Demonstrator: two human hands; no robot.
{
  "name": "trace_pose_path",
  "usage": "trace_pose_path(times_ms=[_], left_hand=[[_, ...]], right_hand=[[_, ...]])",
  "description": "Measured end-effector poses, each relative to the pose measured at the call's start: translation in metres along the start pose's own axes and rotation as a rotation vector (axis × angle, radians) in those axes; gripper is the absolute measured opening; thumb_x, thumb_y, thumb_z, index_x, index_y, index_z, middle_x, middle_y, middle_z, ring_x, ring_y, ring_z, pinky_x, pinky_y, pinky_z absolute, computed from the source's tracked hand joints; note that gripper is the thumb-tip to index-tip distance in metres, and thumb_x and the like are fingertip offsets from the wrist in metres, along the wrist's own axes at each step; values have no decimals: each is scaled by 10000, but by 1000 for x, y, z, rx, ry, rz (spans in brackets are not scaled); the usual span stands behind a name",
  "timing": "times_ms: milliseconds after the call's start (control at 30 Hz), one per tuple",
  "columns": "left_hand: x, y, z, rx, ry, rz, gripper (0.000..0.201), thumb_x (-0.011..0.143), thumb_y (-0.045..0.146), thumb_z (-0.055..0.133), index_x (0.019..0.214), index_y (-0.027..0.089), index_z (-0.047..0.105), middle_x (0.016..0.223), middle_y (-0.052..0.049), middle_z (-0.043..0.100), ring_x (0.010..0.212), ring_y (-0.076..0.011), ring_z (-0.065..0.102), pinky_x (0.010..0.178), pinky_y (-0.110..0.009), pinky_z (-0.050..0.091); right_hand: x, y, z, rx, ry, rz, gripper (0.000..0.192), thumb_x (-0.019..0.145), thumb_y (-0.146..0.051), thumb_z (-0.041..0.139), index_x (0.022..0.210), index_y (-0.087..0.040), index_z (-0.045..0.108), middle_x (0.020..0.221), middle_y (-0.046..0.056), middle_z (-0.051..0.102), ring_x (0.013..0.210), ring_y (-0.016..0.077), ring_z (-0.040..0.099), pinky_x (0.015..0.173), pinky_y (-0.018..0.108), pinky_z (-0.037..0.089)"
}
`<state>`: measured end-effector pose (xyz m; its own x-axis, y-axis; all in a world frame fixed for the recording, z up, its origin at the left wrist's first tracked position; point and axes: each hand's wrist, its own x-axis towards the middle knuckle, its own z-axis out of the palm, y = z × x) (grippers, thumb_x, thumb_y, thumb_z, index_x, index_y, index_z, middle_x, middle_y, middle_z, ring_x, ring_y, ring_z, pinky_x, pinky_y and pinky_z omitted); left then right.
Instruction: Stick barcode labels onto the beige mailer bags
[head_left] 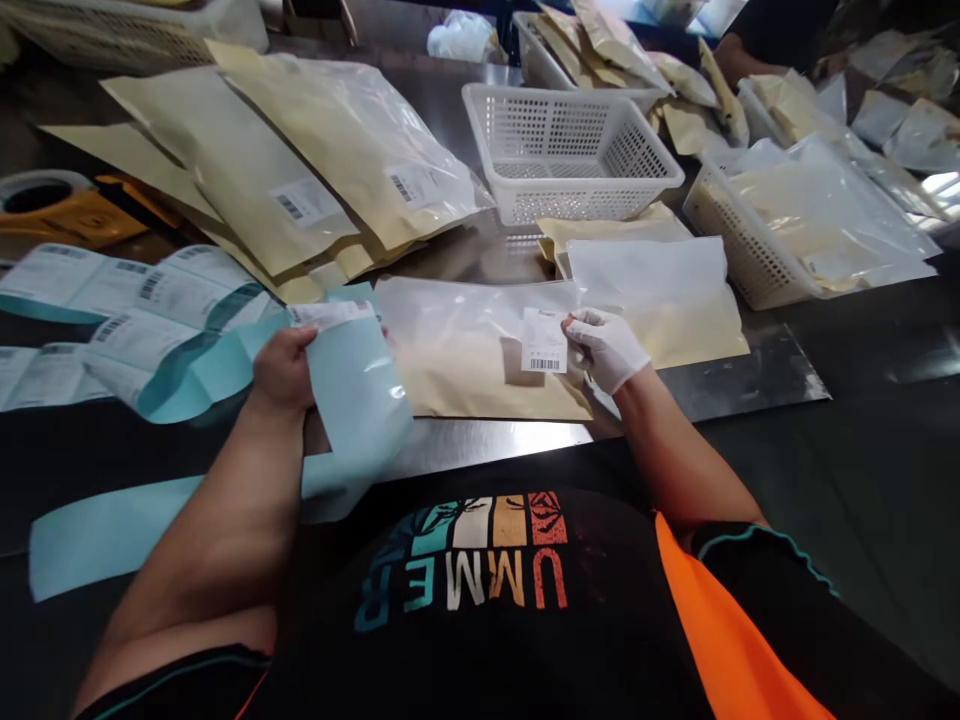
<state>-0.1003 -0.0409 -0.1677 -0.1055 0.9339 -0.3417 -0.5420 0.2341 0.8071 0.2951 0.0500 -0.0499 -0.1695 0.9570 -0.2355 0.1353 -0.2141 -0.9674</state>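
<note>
Right hand, gloved: grip pinched on barcode label, label pressed flat on pouch lying on tabletop. Left hand: grip closed on teal backing strip, strip trailing left of the grip. Empty white basket beyond the right grip.

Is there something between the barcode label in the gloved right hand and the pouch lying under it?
Nothing visible. The right hand holds the barcode label directly over the clear-fronted pouch; that part of the pouch is bare.

The barcode label has print too small to read.
</note>
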Motion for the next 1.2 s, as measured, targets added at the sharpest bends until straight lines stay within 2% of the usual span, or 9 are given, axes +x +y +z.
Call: trace_pose_path(times_ms=[133,200,300,433,533,700,867,1100,1200], left_hand=[[-13,14,19,-70,96,19,720,681,524,607,1202,42,722,1281,-210,788,1526,-500,471,1343,-664,246],[-16,16,24,-65,112,18,713,645,512,614,1183,54,714,1205,-221,803,1474,-511,524,1327,-693,258],[-15,13,26,-30,40,-38,697,688,493,607,1264,106,677,1150,-191,812,1426,-512,569,1271,-757,297],[-11,8,21,-48,-19,-47,678,760,491,588,1317,109,649,1135,-193,809,1411,-502,581,1225,-768,346],[-10,8,19,-68,-42,-30,706,729,493,625,1322,111,647,1161,-195,806,1394,-519,585,1245,-791,290],[-12,12,25,-77,26,-68,681,747,468,559,1280,62,683,1114,-219,802,1357,-516,619,1235,-777,324],[-10,11,25,-66,87,-93,662,810,433,472,1295,29,674,1159,-239,793,1352,-493,632,1138,-729,476],[-9,13,24,-26,65,-98,665,804,437,486,1325,62,659,1171,-245,791,1318,-509,647,1086,-758,499],[-8,14,24,-17,90,-102,656,803,438,471,1298,59,675,1170,-243,791,1272,-481,676,1080,-711,526]], right_hand=[[0,5,21,235,-110,-28,456,652,-439,910,825,-231,544,697,-36,538,630,124,527,575,272,474],[1,13,26,269,-157,17,460,647,-441,893,800,-239,508,719,-23,542,670,140,542,613,288,502],[5,26,17,220,-12,14,460,593,-432,881,768,-249,497,685,-27,510,640,145,498,593,297,469],[12,24,-11,151,242,-171,451,583,-458,873,790,-252,530,682,-38,487,639,144,477,614,299,445],[10,13,-19,10,216,-191,435,626,-487,871,757,-241,538,675,-31,501,626,131,456,589,283,399],[5,17,-2,-127,105,-53,409,600,-479,864,722,-225,566,657,-34,532,625,122,477,589,271,410],[17,26,9,-268,161,-131,266,635,-404,745,617,-217,558,610,-29,554,644,121,497,647,271,446],[24,26,15,-386,212,-121,179,676,-332,681,599,-220,565,598,-18,557,653,140,514,617,273,436],[25,25,15,-397,221,-115,174,683,-319,674,599,-220,558,596,-23,544,651,138,507,617,270,434]])
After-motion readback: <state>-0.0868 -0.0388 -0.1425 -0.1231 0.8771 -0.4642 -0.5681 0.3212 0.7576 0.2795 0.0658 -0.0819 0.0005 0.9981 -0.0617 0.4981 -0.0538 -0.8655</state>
